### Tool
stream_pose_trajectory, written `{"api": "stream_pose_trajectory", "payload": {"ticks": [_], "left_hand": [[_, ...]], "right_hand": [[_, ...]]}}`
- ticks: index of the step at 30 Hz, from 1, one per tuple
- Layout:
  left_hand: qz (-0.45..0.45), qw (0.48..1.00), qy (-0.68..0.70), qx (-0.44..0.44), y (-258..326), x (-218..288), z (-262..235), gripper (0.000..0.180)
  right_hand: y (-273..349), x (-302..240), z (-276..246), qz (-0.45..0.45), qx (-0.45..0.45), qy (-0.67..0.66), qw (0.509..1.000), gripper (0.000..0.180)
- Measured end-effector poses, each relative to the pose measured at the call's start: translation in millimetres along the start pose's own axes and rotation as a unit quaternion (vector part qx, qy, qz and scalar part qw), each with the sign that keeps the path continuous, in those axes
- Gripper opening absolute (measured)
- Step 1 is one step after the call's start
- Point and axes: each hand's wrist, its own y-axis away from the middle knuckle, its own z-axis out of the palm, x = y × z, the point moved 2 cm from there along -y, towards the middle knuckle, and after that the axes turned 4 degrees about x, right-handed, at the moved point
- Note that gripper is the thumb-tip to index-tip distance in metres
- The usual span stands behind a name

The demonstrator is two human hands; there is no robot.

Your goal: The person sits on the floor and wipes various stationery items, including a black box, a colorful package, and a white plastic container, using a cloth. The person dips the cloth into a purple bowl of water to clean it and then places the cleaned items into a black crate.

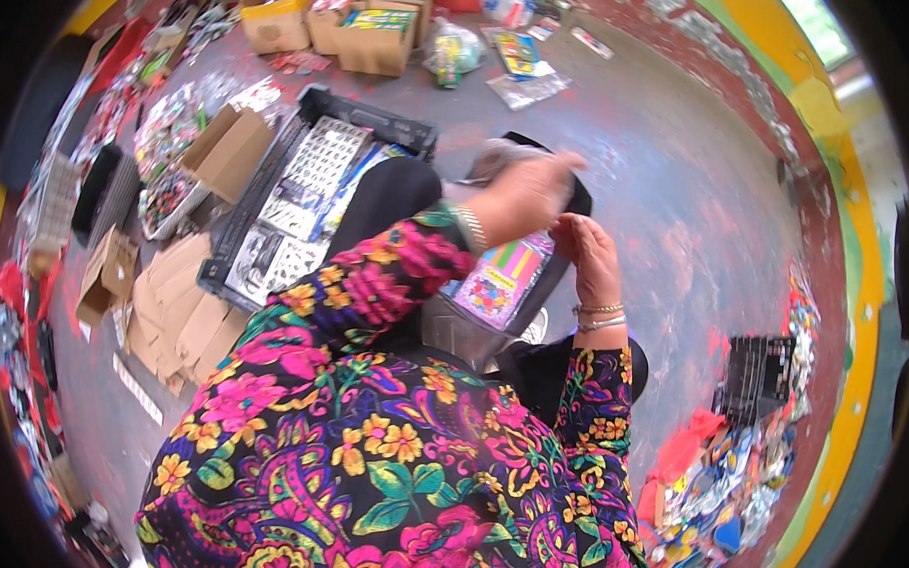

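Observation:
My left hand reaches across to the right, above a black object whose kind I cannot make out. Motion smears its fingers, so their state is unclear. Just below it is my right hand, its thumb and fingertips pinched together beside the black object. Whatever lies in that pinch is hidden or too small to name. Between my wrists a pink and purple packet with a colourful printed pattern stands in a clear plastic bin at my lap. A blurred greyish thing shows behind my left hand.
Left of my knee sits a black crate with printed sheets. Flattened cardboard and open boxes lie farther left. More cartons and plastic bags stand ahead. A heap of small items lines the right wall.

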Motion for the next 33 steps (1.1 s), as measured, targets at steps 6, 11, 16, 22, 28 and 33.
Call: {"api": "stream_pose_trajectory", "payload": {"ticks": [6, 11, 16, 22, 28, 33], "left_hand": [[0.088, 0.944, -0.173, -0.266, 14.8, 47.2, 55.0, 0.044], [0.196, 0.935, -0.158, -0.249, 41.7, 52.4, 36.7, 0.042], [0.245, 0.948, -0.090, -0.182, 57.1, 57.4, -19.7, 0.038], [-0.155, 0.971, -0.109, 0.149, 93.2, -95.3, -117.4, 0.019], [-0.598, 0.715, 0.203, 0.300, 277.1, -268.2, -156.2, 0.012], [-0.606, 0.772, -0.020, 0.191, 396.4, -418.3, -113.8, 0.012]], "right_hand": [[33.6, 18.6, 27.9, 0.059, -0.133, -0.327, 0.934, 0.025], [58.4, 20.4, 19.7, 0.072, -0.151, -0.297, 0.940, 0.025], [41.4, -11.5, 24.5, -0.032, -0.057, -0.096, 0.993, 0.026], [23.0, -91.4, 38.7, -0.171, 0.074, 0.473, 0.861, 0.027], [19.5, -97.2, 57.7, -0.049, 0.046, 0.615, 0.786, 0.029], [9.5, -77.6, 39.6, -0.196, 0.092, 0.642, 0.735, 0.032]]}}
